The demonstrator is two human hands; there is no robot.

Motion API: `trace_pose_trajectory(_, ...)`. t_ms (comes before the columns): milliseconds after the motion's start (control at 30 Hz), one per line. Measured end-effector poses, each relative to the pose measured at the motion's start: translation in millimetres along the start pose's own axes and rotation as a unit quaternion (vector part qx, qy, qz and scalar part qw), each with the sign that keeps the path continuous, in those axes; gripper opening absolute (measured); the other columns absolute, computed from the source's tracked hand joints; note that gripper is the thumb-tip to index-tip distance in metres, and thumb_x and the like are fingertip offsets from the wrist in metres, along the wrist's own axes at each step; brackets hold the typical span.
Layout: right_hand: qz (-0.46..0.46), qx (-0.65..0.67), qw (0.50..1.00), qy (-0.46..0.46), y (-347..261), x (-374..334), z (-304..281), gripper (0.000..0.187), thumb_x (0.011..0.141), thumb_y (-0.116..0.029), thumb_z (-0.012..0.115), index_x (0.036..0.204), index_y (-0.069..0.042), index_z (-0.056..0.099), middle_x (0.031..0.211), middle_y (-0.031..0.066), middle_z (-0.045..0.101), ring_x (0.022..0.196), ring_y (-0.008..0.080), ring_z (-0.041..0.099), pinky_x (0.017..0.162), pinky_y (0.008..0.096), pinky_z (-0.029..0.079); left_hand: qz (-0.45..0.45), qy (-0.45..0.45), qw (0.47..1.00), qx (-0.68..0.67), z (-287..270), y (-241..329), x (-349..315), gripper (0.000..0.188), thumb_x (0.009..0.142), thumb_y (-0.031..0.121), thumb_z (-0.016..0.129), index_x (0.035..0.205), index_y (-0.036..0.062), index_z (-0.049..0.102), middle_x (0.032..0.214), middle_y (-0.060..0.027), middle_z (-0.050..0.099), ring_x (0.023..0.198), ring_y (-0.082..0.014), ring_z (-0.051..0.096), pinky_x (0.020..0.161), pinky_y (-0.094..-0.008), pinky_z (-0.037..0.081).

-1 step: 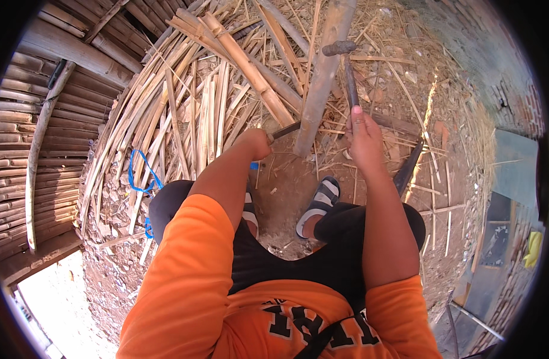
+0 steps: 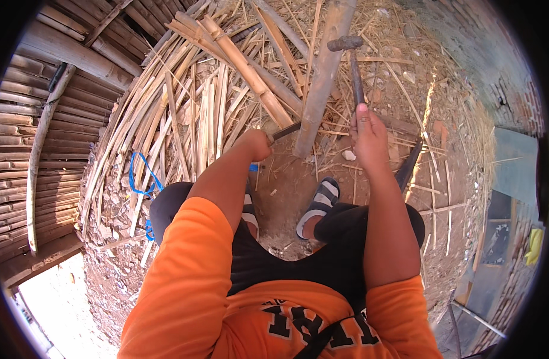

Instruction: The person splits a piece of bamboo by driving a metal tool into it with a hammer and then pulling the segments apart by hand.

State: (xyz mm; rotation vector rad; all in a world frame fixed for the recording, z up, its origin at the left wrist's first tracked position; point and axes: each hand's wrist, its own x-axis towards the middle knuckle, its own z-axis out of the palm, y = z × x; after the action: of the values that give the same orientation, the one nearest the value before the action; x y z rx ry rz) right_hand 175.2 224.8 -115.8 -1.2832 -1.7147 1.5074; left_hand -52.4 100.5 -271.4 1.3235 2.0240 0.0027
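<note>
My left hand [image 2: 256, 145] is closed round the handle of a knife with a dark blade [image 2: 286, 130]. The blade points right, and its tip meets or passes behind the lower end of a grey bamboo pole [image 2: 323, 78]. That pole slants away from me between my hands, its far end out of view. In my right hand [image 2: 369, 137], closed with the thumb along the shaft, is a hammer [image 2: 357, 78]. Its rough, dark head is up beside the pole, overlapping the pole's right side in view; whether they touch I cannot tell.
Split bamboo strips [image 2: 212, 119] lie piled at the left, with a thicker split bamboo piece [image 2: 250, 72] across them. A blue strap [image 2: 133, 173] is near my left knee. By my right knee lies a dark pointed object [image 2: 409, 165]. A slatted bamboo wall [image 2: 11, 155] stands left.
My right hand and the hammer have shifted slightly to the right, the hammer head moving a little toward the pole's right edge. The left hand, knife and pole look unchanged.
</note>
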Motion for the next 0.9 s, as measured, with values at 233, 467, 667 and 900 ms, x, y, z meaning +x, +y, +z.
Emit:
trace_pose_trajectory(233,-0.057,0.063,0.995,0.055,-64.3,-37.6,-59.1,0.045,0.108,-0.046,0.046,0.084,-0.008,0.053,0.063,-0.0046,0.041,0.054,0.0059,0.038,0.049,0.0240,0.031,0.025,0.105,0.994,-0.030,-20.4,2.3,-14.7,0.046,0.079,0.042,0.076,0.096,-0.0008,0.070,0.101,-0.0256,0.071,0.099,-0.0421,0.068,0.088,-0.0482,0.053)
trace_pose_trajectory(467,-0.065,0.092,0.990,0.080,-37.0,-44.8,-85.1,0.046,0.106,-0.048,0.049,0.083,-0.008,0.052,0.062,-0.0047,0.041,0.053,0.0053,0.037,0.047,0.0232,0.031,-0.023,0.196,0.980,-0.037,-85.9,41.1,-50.6,0.042,0.080,0.037,0.074,0.097,-0.0013,0.070,0.099,-0.0258,0.071,0.098,-0.0424,0.068,0.087,-0.0480,0.055)
trace_pose_trajectory(667,-0.025,0.145,0.988,0.055,-32.7,-38.6,-81.5,0.045,0.106,-0.047,0.051,0.085,-0.007,0.054,0.066,-0.0038,0.044,0.055,0.0055,0.041,0.049,0.0238,0.033,-0.073,0.243,0.966,0.047,-127.6,31.7,-90.7,0.035,0.080,0.028,0.072,0.097,-0.0025,0.070,0.098,-0.0254,0.072,0.096,-0.0416,0.070,0.088,-0.0486,0.055)
trace_pose_trajectory(900,-0.061,0.101,0.991,0.057,-31.5,-36.3,-82.2,0.047,0.107,-0.046,0.048,0.083,-0.006,0.054,0.068,-0.0027,0.047,0.059,0.0079,0.044,0.053,0.0256,0.035,-0.141,0.281,0.942,0.117,-186.3,7.2,-138.2,0.035,0.081,0.024,0.069,0.106,-0.0005,0.069,0.101,-0.0249,0.072,0.097,-0.0394,0.070,0.089,-0.0469,0.056)
